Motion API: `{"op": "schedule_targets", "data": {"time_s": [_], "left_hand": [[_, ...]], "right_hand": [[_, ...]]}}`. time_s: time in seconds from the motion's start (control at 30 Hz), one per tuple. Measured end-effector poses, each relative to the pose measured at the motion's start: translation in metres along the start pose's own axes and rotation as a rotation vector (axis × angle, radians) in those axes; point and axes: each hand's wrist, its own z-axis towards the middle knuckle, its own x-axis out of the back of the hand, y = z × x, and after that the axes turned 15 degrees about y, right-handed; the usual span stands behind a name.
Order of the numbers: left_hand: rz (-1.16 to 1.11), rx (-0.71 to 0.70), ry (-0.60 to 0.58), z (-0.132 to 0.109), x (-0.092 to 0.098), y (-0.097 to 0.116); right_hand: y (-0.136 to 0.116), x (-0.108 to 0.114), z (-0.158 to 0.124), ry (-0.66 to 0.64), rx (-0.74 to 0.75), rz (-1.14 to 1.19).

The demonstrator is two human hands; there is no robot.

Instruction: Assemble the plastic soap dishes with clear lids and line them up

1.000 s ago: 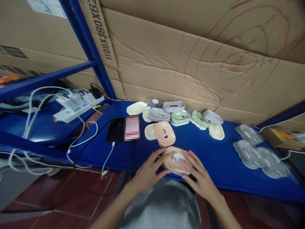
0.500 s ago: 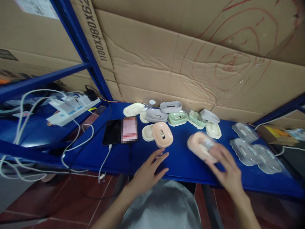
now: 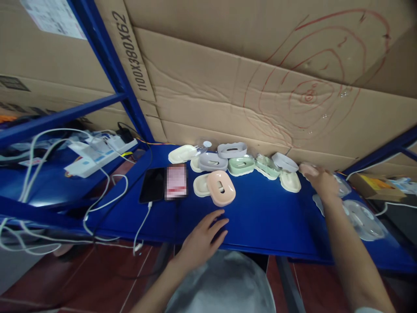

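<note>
At the back right of the blue shelf, my right hand (image 3: 325, 183) has its fingers on a pink soap dish (image 3: 308, 168), mostly hidden behind it. Near the front edge my left hand (image 3: 206, 234) holds nothing, its fingers apart. Just beyond its fingertips lies another pink soap dish (image 3: 228, 194), overlapping a cream dish (image 3: 201, 186). Farther back stand grey soap dishes (image 3: 213, 162), a green soap dish (image 3: 241, 166) and cream dishes (image 3: 290, 181). Clear-covered grey soap dishes (image 3: 366, 221) are at the right, partly hidden by my right forearm.
A black phone (image 3: 152, 185) and a blurred pink card (image 3: 176, 181) lie left of the dishes. White cables (image 3: 107, 182) run from a power strip (image 3: 100, 156). Cardboard (image 3: 208, 87) rises behind the shelf. A blue post (image 3: 130, 108) stands left, an open carton (image 3: 374, 187) right.
My right hand has carried the pink soap dish from the front middle to the back right, beside the clear-covered dishes. My left hand has stayed nearly still.
</note>
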Motion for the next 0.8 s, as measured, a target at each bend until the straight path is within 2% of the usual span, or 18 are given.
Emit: {"op": "schedule_targets", "data": {"time_s": [0.1,0.17,0.3,0.4,0.5,0.57,0.63,0.7,0.8], "left_hand": [[0.019,-0.011,-0.021,0.0,-0.001,0.0],[0.036,-0.018,-0.026,-0.001,-0.001,0.0],[0.058,-0.027,-0.022,-0.001,-0.002,0.001],[0.067,-0.028,-0.02,-0.001,-0.003,0.001],[0.08,-0.034,-0.015,0.0,-0.004,0.001],[0.083,-0.041,-0.011,0.0,-0.004,0.002],[0.082,-0.042,-0.013,0.0,-0.004,0.002],[0.085,-0.043,-0.016,0.0,-0.003,0.002],[0.09,-0.059,-0.007,-0.001,-0.001,0.003]], "right_hand": [[-0.009,-0.009,-0.009,-0.012,-0.122,-0.065],[-0.017,-0.009,-0.012,-0.018,-0.132,-0.057],[-0.038,-0.007,-0.018,0.008,-0.007,0.051],[-0.057,-0.014,-0.019,-0.002,0.101,0.146],[-0.067,-0.023,-0.015,-0.036,0.134,0.211],[-0.068,-0.02,-0.011,-0.04,0.135,0.245],[-0.066,-0.005,-0.012,-0.009,0.127,0.268],[-0.067,0.021,-0.024,0.05,0.161,0.348],[-0.079,0.071,-0.067,0.091,0.337,0.584]]}}
